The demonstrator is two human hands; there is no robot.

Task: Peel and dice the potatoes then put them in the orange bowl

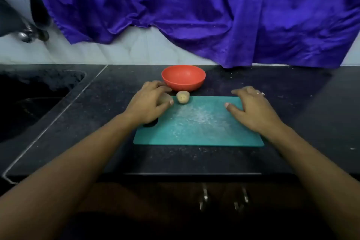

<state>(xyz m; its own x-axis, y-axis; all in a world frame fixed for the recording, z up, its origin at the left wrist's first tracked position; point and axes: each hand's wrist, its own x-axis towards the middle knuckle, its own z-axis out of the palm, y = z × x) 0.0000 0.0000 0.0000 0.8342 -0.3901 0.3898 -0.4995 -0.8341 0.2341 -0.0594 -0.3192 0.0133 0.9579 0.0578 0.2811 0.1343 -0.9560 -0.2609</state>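
Left hand [151,101] curled over a potato [165,98] at the far left corner of the teal cutting board [198,130], second potato [183,97] just beside it. Right hand [251,107] spread flat, empty, on the board's right side. Orange bowl [183,77] just beyond, on the black counter [292,103].

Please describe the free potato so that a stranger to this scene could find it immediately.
Find the green cutting board on the black counter. At its far edge, just in front of the orange bowl, sits a small tan potato. Unlike the one under the left hand, nothing covers it.
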